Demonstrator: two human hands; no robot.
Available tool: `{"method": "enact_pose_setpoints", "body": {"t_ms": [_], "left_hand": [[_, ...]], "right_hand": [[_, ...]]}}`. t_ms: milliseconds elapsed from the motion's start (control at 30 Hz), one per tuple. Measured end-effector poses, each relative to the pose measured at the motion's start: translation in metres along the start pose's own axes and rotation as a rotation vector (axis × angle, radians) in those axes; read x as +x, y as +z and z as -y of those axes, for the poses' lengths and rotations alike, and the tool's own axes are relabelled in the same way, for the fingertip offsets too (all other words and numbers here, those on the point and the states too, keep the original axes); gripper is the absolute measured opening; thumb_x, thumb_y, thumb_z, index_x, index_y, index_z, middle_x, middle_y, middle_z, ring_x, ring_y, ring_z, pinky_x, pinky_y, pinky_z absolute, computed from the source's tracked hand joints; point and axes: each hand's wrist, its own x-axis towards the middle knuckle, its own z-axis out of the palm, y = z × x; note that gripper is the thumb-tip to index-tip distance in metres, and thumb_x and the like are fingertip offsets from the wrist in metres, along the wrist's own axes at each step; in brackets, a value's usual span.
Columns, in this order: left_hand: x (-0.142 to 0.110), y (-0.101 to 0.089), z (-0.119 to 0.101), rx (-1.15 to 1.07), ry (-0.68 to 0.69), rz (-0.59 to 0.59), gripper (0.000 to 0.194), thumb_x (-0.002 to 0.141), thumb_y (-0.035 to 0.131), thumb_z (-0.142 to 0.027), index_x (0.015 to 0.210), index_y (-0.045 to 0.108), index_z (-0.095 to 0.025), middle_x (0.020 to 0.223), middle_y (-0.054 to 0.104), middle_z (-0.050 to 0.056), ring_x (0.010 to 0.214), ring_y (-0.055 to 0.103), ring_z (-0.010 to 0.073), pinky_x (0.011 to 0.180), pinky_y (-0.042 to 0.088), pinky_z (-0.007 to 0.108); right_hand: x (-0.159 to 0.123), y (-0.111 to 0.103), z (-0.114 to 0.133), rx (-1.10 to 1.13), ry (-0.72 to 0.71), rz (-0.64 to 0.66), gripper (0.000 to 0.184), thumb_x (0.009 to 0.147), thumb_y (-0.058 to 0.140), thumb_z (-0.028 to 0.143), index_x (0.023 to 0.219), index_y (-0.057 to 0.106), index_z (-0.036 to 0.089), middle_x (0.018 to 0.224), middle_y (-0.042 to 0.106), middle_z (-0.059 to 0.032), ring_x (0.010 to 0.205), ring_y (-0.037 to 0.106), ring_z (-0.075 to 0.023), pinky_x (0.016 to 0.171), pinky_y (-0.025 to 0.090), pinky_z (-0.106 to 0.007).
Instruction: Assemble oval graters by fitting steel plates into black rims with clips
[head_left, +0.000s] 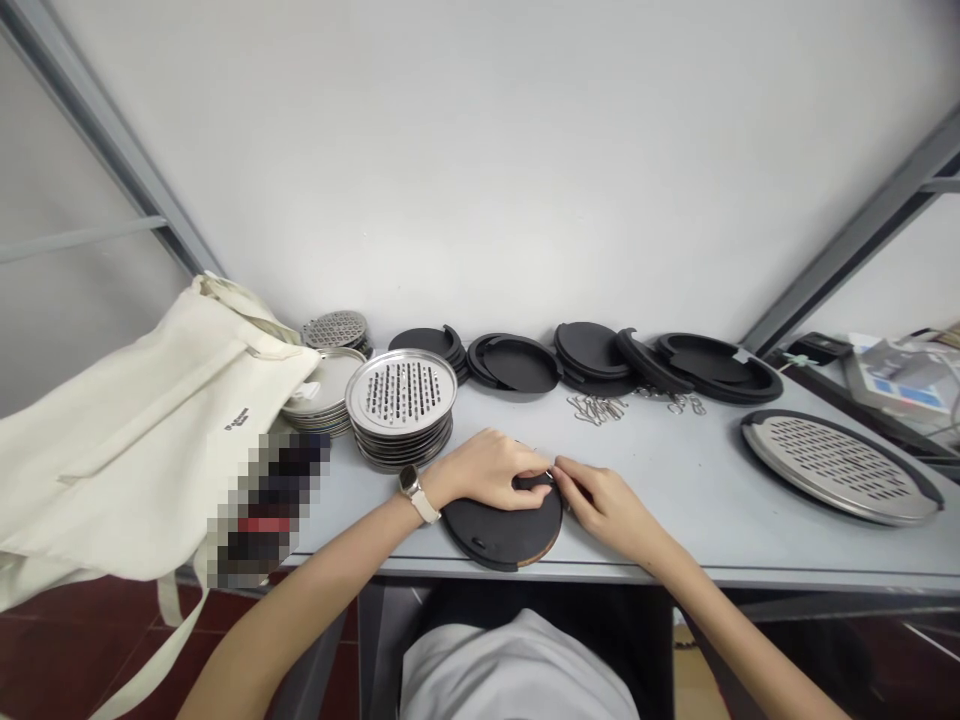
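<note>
Both hands are met at the far edge of a black round lid (501, 528) that lies flat at the near edge of the grey table (697, 500). The left hand (491, 470) is laid over the lid's upper rim, fingers curled down onto it, a watch (414, 487) worn on the wrist. The right hand (611, 505) is pinched shut at thumb and forefinger on a small metal clip (551, 476), held right against the lid's rim just beside the left fingertips; how the clip sits on the rim cannot be told, since the fingers cover it.

Behind the hands, a stack of perforated metal discs (401, 408) is seen, with a second, lower stack (326, 392) half tucked under a cream cloth bag (135, 440). More black lids (585, 358) are lined along the wall, and a loose heap of wire clips (596, 408) is scattered in front of them. A finished grater plate (840, 467) is set well apart to the right.

Trouble could be expected from the lid's place: it overhangs the table's near edge slightly, so a hard push from the pinching hand might slide or tip it off. The clip is small and springy-looking; if gripped loosely, it could be flicked away among the others or dropped to the floor.
</note>
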Motion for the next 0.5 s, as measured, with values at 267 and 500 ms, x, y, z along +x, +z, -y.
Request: {"method": "enact_pose_setpoints", "body": {"t_ms": [267,500], "left_hand": [[0.0007,0.0005,0.0004,-0.023,-0.038,-0.001,0.025,0.082,0.054,-0.036,0.066,0.049,-0.018,0.061,0.059,-0.003,0.054,0.051,0.0102,0.051,0.025,0.027],[0.0012,-0.0009,-0.0011,-0.02,-0.04,0.009,0.023,0.083,0.054,-0.036,0.067,0.051,-0.019,0.063,0.06,-0.002,0.056,0.052,0.0106,0.052,0.027,0.026]], "right_hand": [[0.0002,0.0001,-0.0005,-0.022,-0.013,0.02,0.028,0.099,0.027,0.03,0.073,0.036,0.024,0.059,0.045,0.0031,0.052,0.046,-0.0158,0.056,0.034,-0.026],[-0.0009,0.0006,-0.0013,0.001,-0.015,-0.002,0.029,0.097,0.03,0.029,0.07,0.037,0.023,0.057,0.044,0.0036,0.051,0.045,-0.0142,0.055,0.034,-0.024]]}}
